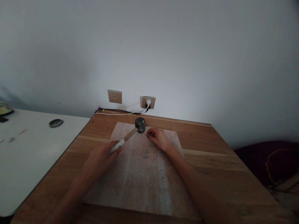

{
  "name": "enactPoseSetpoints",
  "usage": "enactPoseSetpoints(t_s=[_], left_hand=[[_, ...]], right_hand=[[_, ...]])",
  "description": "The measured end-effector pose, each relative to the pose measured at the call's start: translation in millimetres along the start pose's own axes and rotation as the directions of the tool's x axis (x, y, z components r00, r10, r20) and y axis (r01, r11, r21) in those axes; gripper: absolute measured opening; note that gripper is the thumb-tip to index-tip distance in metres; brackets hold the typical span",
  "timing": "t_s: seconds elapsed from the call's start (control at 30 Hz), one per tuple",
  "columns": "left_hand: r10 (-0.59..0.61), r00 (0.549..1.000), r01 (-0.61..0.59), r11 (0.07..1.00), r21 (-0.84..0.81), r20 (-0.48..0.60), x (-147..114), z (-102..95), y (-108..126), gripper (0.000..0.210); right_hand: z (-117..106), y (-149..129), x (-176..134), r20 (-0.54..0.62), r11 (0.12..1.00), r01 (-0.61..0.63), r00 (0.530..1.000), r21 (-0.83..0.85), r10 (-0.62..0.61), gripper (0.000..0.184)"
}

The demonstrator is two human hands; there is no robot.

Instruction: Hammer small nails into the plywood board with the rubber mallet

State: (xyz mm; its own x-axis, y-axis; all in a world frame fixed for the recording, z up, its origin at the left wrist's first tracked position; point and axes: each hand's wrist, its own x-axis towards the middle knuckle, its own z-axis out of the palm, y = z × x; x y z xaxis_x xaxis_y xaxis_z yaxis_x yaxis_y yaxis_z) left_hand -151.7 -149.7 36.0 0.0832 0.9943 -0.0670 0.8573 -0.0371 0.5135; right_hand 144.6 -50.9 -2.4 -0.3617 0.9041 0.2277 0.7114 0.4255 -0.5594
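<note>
My left hand (101, 158) is closed around the white-wrapped end of a mallet's wooden handle. The mallet (140, 125) has a dark, blocky head, raised over the far part of a pale, worn wooden board (140, 183). Just right of the mallet head, my right hand (160, 139) is held low over the board with thumb and fingers curled together. Whatever sits between those fingertips is too small to make out. Several thin metal pieces that look like nails (146, 152) lie loose on the board, below and left of my right hand.
Beneath the board is a brown wooden table (205, 161). A white table (28, 165) adjoins it at left, with a round dark lid-like dish (56, 123). Cables (121, 112) run along the back edge to a wall socket (148, 102). Dark cloth (268, 161) lies at right.
</note>
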Motion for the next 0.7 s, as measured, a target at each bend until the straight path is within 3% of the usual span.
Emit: enactPoseSetpoints(t_s=[0.27, 0.43, 0.5, 0.57, 0.7], left_hand=[[0.062, 0.998, -0.063, 0.998, 0.019, 0.027, 5, 6.3, 13, 0.043], [0.107, 0.991, -0.114, 0.989, 0.096, 0.076, 9, 7.4, 24, 0.043], [0.111, 0.991, -0.119, 0.987, 0.110, 0.077, 10, 8.1, 25, 0.044], [0.115, 0.991, -0.122, 0.987, 0.108, 0.073, 10, 9.3, 25, 0.044], [0.121, 0.990, -0.130, 0.985, 0.116, 0.077, 11, 11.4, 25, 0.043]], right_hand=[[2, -5, 1, -0.036, 0.987, -0.119, 0.992, 0.103, 0.123, 0.031], [-11, 0, -6, -0.019, 0.984, -0.108, 0.994, 0.144, 0.111, 0.055], [-22, 2, -14, -0.029, 0.993, -0.066, 0.997, 0.102, 0.069, 0.051], [-32, 2, -23, -0.013, 0.999, -0.032, 0.999, 0.039, 0.033, 0.034], [-39, -4, -40, 0.208, 0.994, 0.109, 0.972, 0.006, -0.108, 0.022]])
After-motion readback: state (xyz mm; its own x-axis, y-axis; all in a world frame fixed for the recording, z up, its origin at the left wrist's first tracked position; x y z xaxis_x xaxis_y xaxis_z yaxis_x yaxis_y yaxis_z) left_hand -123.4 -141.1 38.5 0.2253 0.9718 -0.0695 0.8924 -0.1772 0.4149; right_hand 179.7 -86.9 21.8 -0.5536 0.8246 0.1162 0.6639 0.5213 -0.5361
